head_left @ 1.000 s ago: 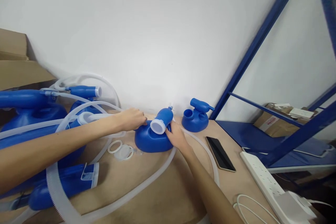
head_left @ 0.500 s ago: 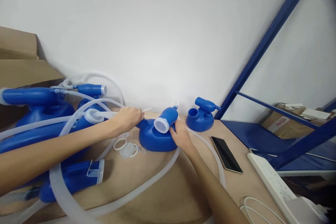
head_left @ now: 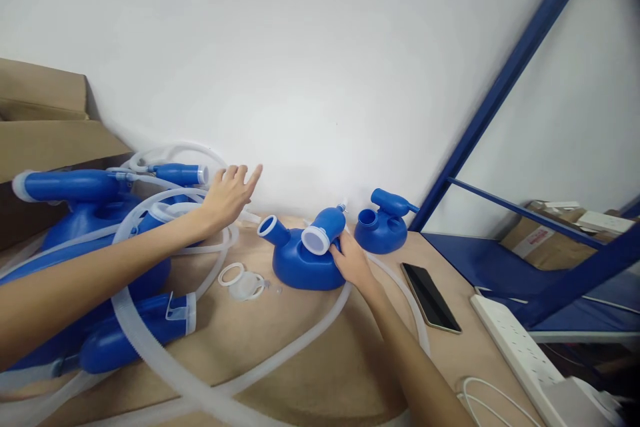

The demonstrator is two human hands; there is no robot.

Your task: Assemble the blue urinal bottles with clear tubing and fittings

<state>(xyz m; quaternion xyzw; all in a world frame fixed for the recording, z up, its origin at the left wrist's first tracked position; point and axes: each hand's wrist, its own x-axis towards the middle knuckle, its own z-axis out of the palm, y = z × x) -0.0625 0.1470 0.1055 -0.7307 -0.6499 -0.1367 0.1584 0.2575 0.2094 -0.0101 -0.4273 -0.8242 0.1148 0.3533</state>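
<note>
My right hand (head_left: 351,259) is wrapped round the right side of a blue bottle (head_left: 305,265), by its upper blue part with a white-rimmed mouth (head_left: 316,240). The bottle's second neck (head_left: 273,230) points up to the left with a white ring at its opening. My left hand (head_left: 229,195) is raised in the air left of that neck, fingers apart, holding nothing. White rings and a clear disc (head_left: 245,285) lie on the table in front of the bottle. Translucent hoses (head_left: 295,347) curve across the table.
Several blue bottles with hoses (head_left: 70,185) crowd the left, beside a cardboard box (head_left: 45,90). A smaller blue bottle (head_left: 381,232), a phone (head_left: 431,297) and a white power strip (head_left: 520,343) are on the right. A blue metal shelf frame (head_left: 500,90) rises there.
My left hand has let go at the bottle's left neck and moved up and left, its fingers opening. The white ring on that neck now shows. My right hand still holds the bottle.
</note>
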